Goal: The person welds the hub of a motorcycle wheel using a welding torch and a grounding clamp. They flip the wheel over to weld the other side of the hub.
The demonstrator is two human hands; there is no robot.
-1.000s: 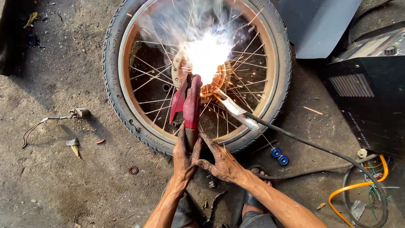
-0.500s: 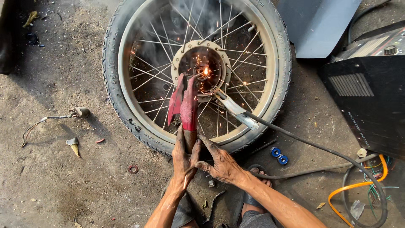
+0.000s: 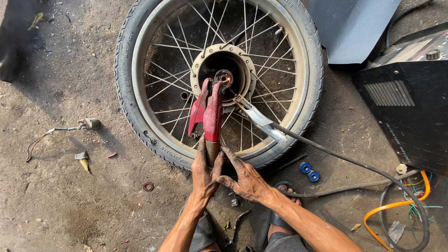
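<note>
We grip the red electrode holder point(image 3: 209, 112) in both hands, left hand point(image 3: 205, 172) and right hand point(image 3: 245, 179) closed round its handle; long axis points straight ahead to the wheel hub point(image 3: 225, 70).

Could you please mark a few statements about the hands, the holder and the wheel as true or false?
1. Both hands grip the red holder. True: the left hand and right hand wrap its handle.
2. The wheel stands upright. False: it lies flat on the ground.
3. A bright shower of sparks covers the hub. False: only a small glow shows at the holder's tip.
4. Two blue rings lie beside the tyre. True.
5. A metal clamp with a black cable sits on the spokes. True.
6. The black box lies left of the wheel. False: it lies right.
</note>
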